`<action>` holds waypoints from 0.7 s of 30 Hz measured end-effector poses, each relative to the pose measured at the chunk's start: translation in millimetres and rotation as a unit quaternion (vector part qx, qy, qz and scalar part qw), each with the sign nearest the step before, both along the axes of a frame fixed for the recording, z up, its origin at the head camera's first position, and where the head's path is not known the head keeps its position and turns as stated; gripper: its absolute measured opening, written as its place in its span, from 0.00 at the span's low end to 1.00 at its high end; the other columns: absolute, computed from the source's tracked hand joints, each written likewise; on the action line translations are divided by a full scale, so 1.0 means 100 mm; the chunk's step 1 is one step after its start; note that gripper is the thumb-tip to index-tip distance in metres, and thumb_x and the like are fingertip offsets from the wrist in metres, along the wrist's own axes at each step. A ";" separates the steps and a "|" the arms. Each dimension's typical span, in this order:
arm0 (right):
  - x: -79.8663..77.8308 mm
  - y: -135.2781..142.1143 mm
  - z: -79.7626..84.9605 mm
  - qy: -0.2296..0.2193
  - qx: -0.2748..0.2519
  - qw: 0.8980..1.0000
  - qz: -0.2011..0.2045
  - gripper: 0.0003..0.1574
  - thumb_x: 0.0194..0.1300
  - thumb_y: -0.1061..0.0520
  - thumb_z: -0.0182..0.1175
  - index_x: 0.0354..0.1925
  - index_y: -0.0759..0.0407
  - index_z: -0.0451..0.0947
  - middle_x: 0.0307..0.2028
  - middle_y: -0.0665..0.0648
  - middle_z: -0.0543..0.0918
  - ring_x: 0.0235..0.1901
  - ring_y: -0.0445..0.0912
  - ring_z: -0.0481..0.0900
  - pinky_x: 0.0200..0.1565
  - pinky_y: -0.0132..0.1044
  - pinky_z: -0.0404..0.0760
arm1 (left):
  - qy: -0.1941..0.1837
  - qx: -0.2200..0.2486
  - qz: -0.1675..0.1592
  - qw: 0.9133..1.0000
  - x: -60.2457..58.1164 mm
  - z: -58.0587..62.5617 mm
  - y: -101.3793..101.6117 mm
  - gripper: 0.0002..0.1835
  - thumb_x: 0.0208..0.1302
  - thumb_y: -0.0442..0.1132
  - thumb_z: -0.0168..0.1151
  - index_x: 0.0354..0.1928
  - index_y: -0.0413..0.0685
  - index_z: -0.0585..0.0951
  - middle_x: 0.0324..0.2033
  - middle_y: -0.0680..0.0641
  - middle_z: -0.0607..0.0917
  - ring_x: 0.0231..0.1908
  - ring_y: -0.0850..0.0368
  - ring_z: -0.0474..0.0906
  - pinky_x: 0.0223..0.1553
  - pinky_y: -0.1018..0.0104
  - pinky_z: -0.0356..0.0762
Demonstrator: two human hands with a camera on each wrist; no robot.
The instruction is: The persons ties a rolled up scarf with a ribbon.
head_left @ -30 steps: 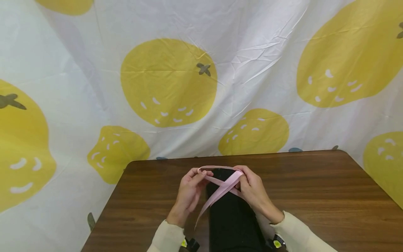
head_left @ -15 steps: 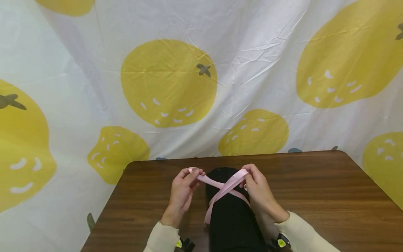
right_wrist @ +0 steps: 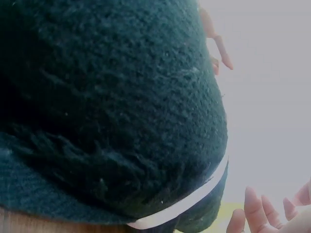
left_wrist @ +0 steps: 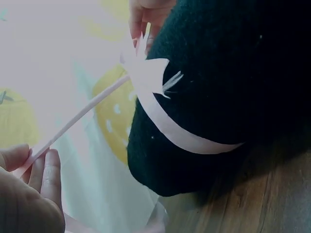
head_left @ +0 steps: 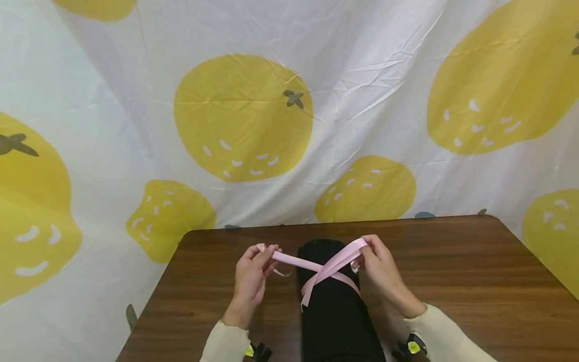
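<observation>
A long, rolled bundle of black fuzzy cloth lies on the table with a pink ribbon passed around its far part. The ribbon ends cross on top of the roll. My left hand, left of the roll, pinches one end between thumb and fingers; a short tail hangs beside it. On the right, my right hand pinches the other part, drawn up in a folded strip. In the left wrist view the ribbon hugs the cloth, and a taut strand runs to my left hand.
The brown wood-grain table extends on both sides of the roll. Behind it hangs a white cloth printed with yellow fruit. Wrist cameras are strapped by the cream sleeves.
Both hands have moved apart, left hand leftward and right hand rightward. The ribbon loop above the roll has straightened, its crossing is tighter, and the trailing tail at front left is shorter.
</observation>
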State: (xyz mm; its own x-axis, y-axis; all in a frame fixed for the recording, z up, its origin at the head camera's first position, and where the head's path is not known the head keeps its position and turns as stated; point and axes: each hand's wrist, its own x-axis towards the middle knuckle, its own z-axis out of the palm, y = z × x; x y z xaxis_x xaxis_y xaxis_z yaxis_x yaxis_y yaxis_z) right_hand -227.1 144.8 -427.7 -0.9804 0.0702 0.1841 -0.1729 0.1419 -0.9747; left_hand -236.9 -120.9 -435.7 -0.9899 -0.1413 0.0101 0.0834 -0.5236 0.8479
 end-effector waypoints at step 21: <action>-0.02 0.36 -0.03 0.008 -0.001 1.000 -0.005 0.16 0.72 0.56 0.43 0.48 0.68 0.68 0.22 0.61 0.80 0.21 0.46 0.80 0.28 0.40 0.80 | -0.020 -0.020 0.062 0.998 -0.02 -0.06 -0.19 0.08 0.58 0.31 0.63 0.30 0.44 0.72 0.29 0.47 0.85 0.33 0.56 0.84 0.38 0.60 0.81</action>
State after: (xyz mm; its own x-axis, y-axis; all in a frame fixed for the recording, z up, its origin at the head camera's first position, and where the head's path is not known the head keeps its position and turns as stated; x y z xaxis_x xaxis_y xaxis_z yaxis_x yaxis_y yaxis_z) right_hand -229.3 181.2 -430.9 -0.9767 0.0810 0.1988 -0.1861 0.1419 -0.9722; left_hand -238.9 -139.6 -441.8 -0.9647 -0.2627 -0.0206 0.1113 -0.4770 0.8718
